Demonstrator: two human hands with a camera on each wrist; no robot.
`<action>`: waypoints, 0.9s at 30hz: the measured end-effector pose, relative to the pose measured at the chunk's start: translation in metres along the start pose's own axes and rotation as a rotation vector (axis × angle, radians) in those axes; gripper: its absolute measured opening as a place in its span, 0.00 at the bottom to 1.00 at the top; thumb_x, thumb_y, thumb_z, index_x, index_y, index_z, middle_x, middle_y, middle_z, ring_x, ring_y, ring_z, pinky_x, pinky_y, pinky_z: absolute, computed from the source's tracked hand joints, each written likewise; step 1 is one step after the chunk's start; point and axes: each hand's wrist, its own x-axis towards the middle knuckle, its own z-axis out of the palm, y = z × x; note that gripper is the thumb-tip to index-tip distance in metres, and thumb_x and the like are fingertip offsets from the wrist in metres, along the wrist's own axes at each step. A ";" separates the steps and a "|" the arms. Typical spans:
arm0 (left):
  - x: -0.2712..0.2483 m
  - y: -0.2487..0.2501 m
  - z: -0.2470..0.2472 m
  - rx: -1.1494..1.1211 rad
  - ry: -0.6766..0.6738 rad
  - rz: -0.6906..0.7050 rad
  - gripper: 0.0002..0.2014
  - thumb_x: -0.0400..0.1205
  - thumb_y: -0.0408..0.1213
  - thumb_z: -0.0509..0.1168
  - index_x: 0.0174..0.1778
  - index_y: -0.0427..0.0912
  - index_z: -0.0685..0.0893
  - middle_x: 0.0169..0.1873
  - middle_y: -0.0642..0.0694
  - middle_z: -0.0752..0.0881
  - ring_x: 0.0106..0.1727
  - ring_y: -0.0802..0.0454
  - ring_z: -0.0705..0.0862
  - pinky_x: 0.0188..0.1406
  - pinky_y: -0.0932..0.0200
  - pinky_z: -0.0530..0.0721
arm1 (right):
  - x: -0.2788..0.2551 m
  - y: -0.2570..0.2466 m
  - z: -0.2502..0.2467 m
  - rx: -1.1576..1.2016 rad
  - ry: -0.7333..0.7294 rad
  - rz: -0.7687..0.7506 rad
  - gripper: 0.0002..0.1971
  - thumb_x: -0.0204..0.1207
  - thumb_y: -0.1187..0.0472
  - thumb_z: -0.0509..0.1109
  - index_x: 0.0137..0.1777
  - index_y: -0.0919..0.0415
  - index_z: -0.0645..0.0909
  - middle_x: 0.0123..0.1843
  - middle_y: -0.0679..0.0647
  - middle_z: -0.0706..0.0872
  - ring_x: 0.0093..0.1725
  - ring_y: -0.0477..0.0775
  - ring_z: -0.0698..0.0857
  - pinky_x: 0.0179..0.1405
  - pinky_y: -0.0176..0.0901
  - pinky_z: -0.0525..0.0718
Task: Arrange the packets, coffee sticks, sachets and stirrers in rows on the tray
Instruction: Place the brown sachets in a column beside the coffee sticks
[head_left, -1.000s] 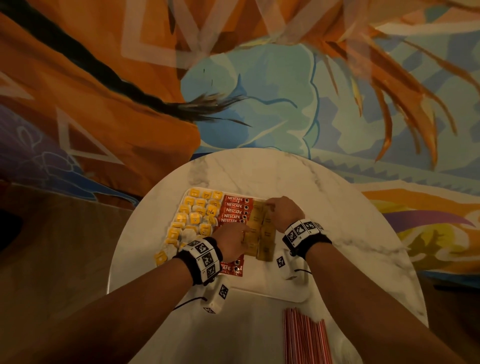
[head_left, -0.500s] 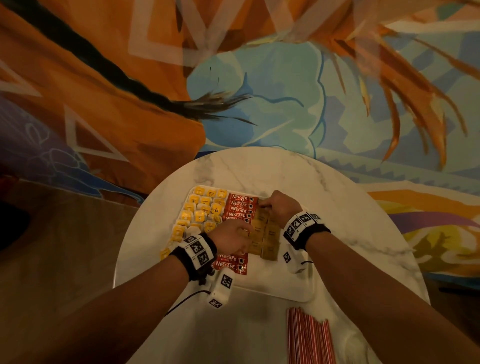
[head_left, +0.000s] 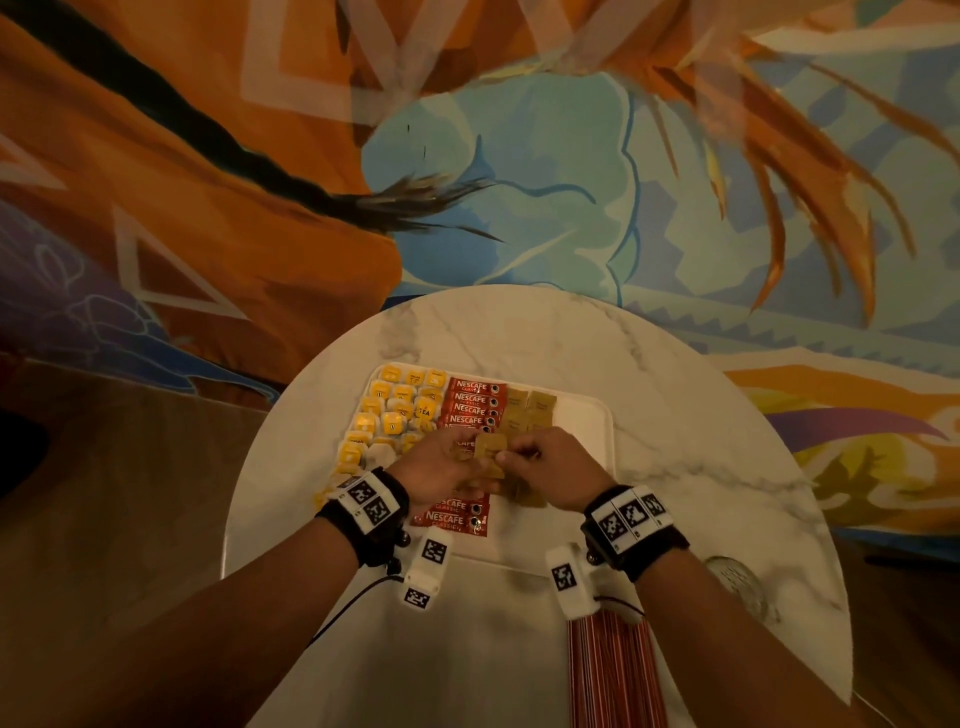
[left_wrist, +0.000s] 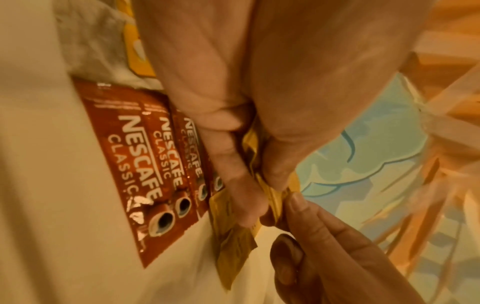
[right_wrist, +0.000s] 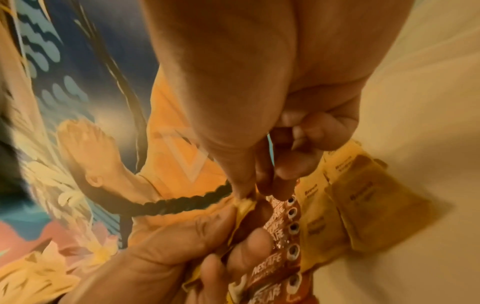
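Both hands have lifted off the row — left hand (head_left: 441, 467) and right hand (head_left: 550, 462) now pinch one sachet (head_left: 491, 448) (brown sugar), ready for placing.

- You are in what looks like a café or hotel lounge, not a home kitchen.
- A large painted mural (head_left: 519, 182) in orange, blue and teal, with a dark braid across it, fills the wall behind.
- You stand at a round white marble-look table (head_left: 701, 467).
- On it a white rectangular tray (head_left: 582, 415) holds hospitality stock: red Nescafé Classic coffee sticks (head_left: 470, 400), small yellow tea packets (head_left: 395, 405) and tan brown-sugar sachets (head_left: 530, 402).
- A bundle of red-and-white striped stirrers (head_left: 615, 675) lies at the near edge.
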 end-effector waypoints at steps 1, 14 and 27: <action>-0.002 0.000 0.002 0.028 -0.004 0.009 0.15 0.85 0.28 0.67 0.66 0.45 0.81 0.52 0.39 0.93 0.53 0.40 0.92 0.54 0.46 0.90 | -0.003 0.002 0.003 0.019 0.007 0.006 0.12 0.82 0.51 0.71 0.38 0.54 0.88 0.33 0.46 0.85 0.33 0.42 0.80 0.37 0.36 0.76; -0.013 0.009 -0.012 0.010 0.007 -0.061 0.28 0.79 0.13 0.63 0.72 0.44 0.75 0.53 0.40 0.83 0.54 0.43 0.89 0.52 0.52 0.91 | -0.025 0.016 0.026 -0.067 0.002 0.148 0.13 0.82 0.54 0.71 0.35 0.53 0.85 0.39 0.45 0.85 0.40 0.45 0.83 0.37 0.34 0.75; -0.020 0.004 -0.004 0.092 0.106 0.028 0.14 0.92 0.39 0.55 0.61 0.39 0.85 0.58 0.44 0.91 0.57 0.46 0.91 0.58 0.49 0.90 | -0.024 0.001 0.040 -0.328 0.066 0.286 0.08 0.77 0.50 0.71 0.41 0.52 0.83 0.42 0.50 0.89 0.42 0.53 0.88 0.42 0.48 0.89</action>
